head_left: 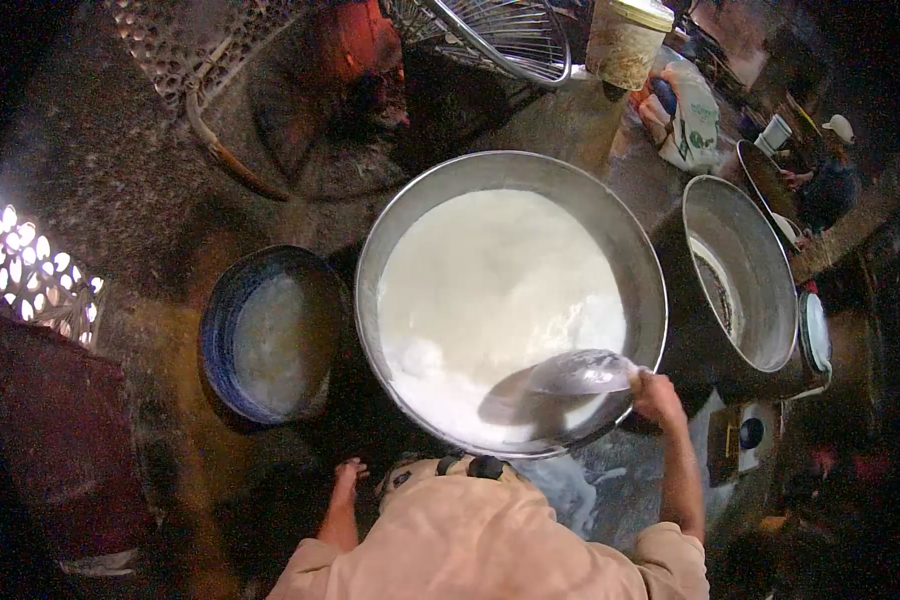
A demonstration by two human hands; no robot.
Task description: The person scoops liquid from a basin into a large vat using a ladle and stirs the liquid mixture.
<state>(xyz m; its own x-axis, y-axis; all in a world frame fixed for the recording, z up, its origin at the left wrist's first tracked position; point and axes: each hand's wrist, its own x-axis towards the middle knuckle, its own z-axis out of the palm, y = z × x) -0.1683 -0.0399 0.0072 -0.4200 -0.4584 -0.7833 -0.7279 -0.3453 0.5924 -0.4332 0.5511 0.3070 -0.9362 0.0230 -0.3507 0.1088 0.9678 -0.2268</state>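
My right hand (657, 399) is closed around the end of a shallow metal scoop (578, 373). The scoop hangs over the near right part of a wide metal pot (368, 300), and its shadow falls on the white, milky liquid (490, 270) inside. Whitish residue shows on the scoop. Down at my left side, close to the pot's near left edge, my left hand (349, 471) has its fingers partly stretched and holds nothing that I can see.
A blue-rimmed basin (215, 350) with cloudy liquid stands left of the pot. To the right is another deep metal pot (770, 340). White liquid (570, 490) is spilled on the floor. At the far right, another person (830, 190) is beside a pan. A stained bucket (625, 45) stands beyond.
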